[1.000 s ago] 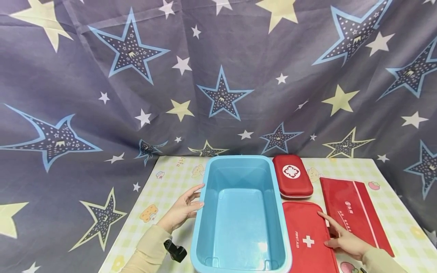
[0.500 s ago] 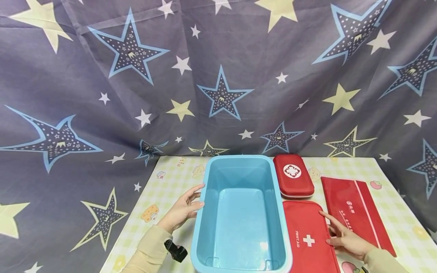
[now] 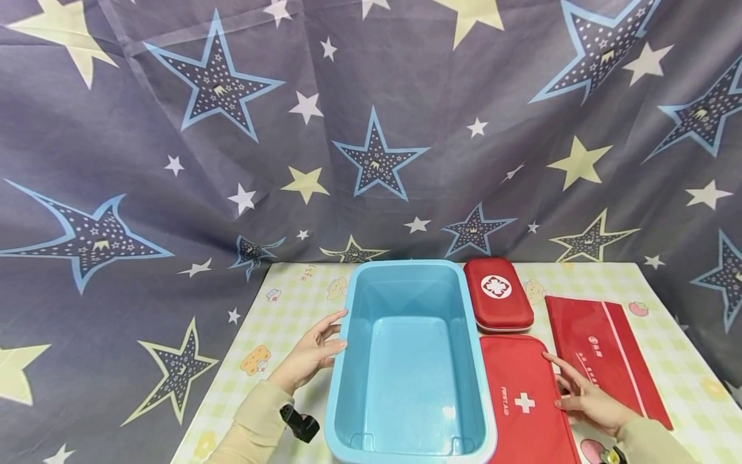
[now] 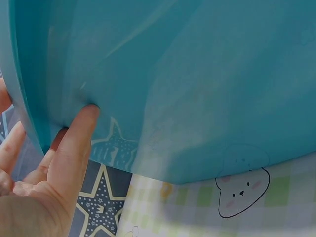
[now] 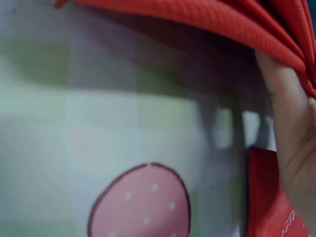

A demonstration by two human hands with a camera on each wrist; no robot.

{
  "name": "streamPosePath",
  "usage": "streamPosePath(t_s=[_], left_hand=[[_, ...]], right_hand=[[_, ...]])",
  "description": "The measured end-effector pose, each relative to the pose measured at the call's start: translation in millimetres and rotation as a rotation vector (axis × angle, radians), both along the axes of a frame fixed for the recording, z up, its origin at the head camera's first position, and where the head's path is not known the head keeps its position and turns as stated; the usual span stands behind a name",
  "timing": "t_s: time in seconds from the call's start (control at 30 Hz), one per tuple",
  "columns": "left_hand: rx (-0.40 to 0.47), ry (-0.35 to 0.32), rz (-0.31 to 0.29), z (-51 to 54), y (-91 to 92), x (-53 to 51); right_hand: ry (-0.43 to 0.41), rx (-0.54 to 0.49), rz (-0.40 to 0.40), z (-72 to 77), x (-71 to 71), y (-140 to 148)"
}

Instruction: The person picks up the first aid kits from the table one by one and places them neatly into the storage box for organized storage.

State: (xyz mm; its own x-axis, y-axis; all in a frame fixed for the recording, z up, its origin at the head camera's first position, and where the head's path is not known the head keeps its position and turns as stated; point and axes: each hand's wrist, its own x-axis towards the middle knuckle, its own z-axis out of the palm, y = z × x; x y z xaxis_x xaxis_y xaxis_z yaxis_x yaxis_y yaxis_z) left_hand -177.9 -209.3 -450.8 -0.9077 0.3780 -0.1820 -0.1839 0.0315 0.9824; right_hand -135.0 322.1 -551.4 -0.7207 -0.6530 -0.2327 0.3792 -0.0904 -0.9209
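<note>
A light blue plastic bin (image 3: 408,386) stands in the middle of the table. My left hand (image 3: 310,354) rests against its left side at the rim. In the left wrist view the thumb (image 4: 81,131) touches the bin's outer wall (image 4: 207,89), fingers spread. My right hand (image 3: 591,399) holds the right edge of a red first aid pouch (image 3: 524,425) with a white cross, to the right of the bin. The right wrist view shows the thumb (image 5: 284,94) against the pouch's edge (image 5: 197,15), which creases there. Part of the right hand is out of that view.
A red hard zip case (image 3: 500,303) with a white emblem lies behind the pouch, beside the bin. Further right lies a flat red pouch (image 3: 614,361) with a pale stripe. The checked tablecloth (image 3: 290,290) meets a star-patterned curtain (image 3: 371,84) behind.
The head view has shifted very slightly. Both hands stay at nearly the same places on the bin and the first aid pouch.
</note>
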Motion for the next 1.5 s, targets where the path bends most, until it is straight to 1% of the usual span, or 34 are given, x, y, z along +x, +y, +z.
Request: streamPosePath(t_s=[0.1, 0.27, 0.4, 0.57, 0.7, 0.93, 1.17, 1.5], left_hand=[[0.006, 0.006, -0.002, 0.5, 0.3, -0.2], [0.010, 0.024, -0.014, 1.1, 0.7, -0.5], [0.010, 0.016, -0.010, 1.3, 0.5, -0.5], [0.008, -0.002, 0.003, 0.9, 0.9, 0.1], [0.006, -0.004, 0.009, 0.7, 1.2, 0.4], [0.005, -0.005, 0.012, 1.0, 1.3, 0.6], [0.010, -0.008, 0.012, -1.0, 0.9, 0.2], [0.023, -0.005, 0.014, -1.5, 0.5, 0.4]], right_hand=[[-0.008, -0.036, 0.004, 1.5, -1.0, -1], [-0.018, -0.151, 0.052, 2.7, -3.3, -2], [-0.022, -0.211, 0.071, 3.1, -3.3, -3], [-0.040, -0.252, 0.081, 1.8, -2.2, -3], [-0.044, -0.271, 0.084, 1.1, -2.2, -5], [-0.061, -0.291, 0.079, 4.4, -1.3, -6], [-0.078, -0.350, 0.096, 7.1, -0.6, -7], [-0.077, -0.315, 0.077, 11.2, -1.7, -6]])
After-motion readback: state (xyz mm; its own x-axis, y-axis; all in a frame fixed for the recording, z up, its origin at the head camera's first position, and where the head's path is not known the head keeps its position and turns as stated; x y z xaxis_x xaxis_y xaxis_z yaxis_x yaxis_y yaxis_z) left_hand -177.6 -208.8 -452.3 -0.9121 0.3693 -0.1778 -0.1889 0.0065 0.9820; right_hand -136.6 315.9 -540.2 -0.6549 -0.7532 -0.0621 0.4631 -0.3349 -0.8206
